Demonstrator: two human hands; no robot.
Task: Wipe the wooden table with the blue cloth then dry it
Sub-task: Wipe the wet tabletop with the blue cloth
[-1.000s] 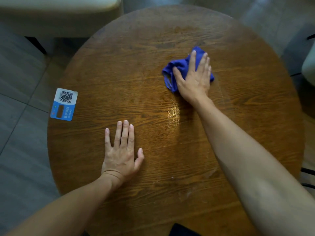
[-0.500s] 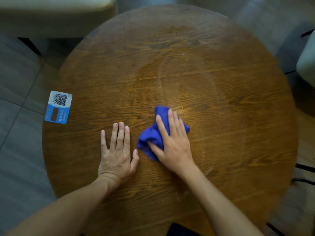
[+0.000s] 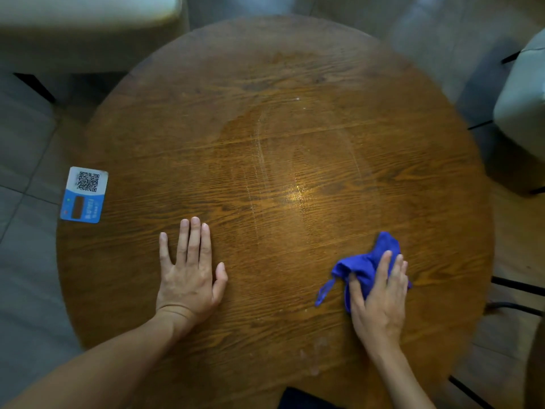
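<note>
A round wooden table (image 3: 295,137) fills the view, with faint wet streaks across its middle. My right hand (image 3: 380,299) presses a crumpled blue cloth (image 3: 364,267) onto the table's near right part; a loose strip of the cloth trails to the left. My left hand (image 3: 188,273) lies flat on the wood at the near left, fingers apart, holding nothing.
A blue and white card with a QR code (image 3: 84,194) lies at the table's left edge. A pale seat (image 3: 82,28) stands behind the table at the far left, another (image 3: 522,104) at the right. Grey floor tiles surround the table.
My right hand has swept the cloth from the far centre down toward me, then across to the near right. The left hand has stayed flat in place.
</note>
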